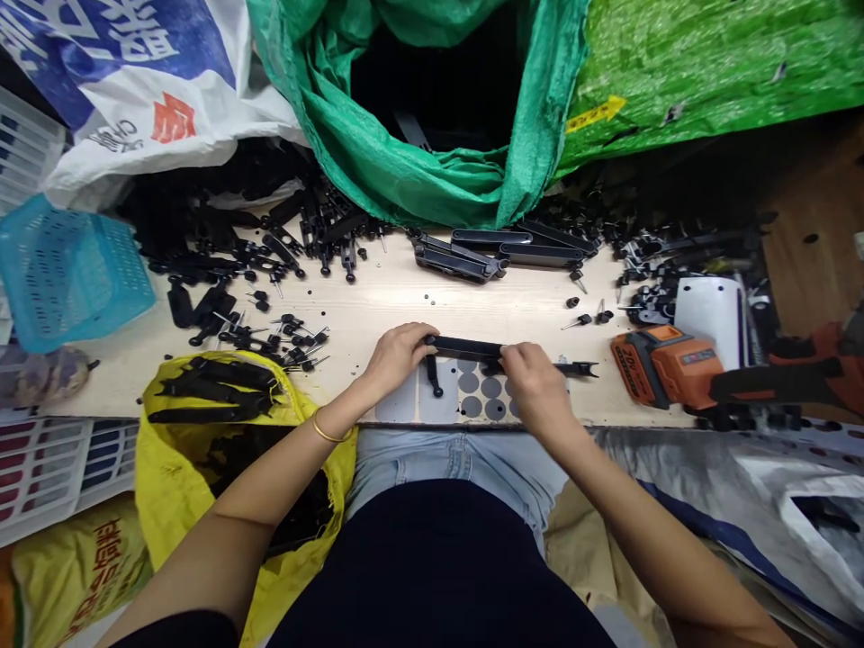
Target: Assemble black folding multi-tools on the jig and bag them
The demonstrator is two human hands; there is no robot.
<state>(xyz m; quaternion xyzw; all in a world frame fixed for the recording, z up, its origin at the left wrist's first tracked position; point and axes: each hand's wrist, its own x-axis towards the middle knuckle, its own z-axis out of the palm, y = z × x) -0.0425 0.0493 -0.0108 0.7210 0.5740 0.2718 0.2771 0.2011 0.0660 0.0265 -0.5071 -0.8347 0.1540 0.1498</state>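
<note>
The bar [469,347] is extending between the left hand [403,355] and the right hand [536,385], over the near part of the bench [398,306]. A sheet [411,400] is lying along the near edge. Behind the bar, folded arms [459,256] are lying before the open sack [432,189]; a second sack [175,117] is resting to its left, a third sack [708,81] to its right. Bolts [297,337] are lying left of the left hand, with a parts heap [229,225] behind them. A basket [125,279] is sitting at far left. Loose pieces [216,391] are lying across the mouth of a bag [162,459] at the near left edge. Right of the right hand, a power tool [681,364] is lying, hardware [648,297] behind it.
</note>
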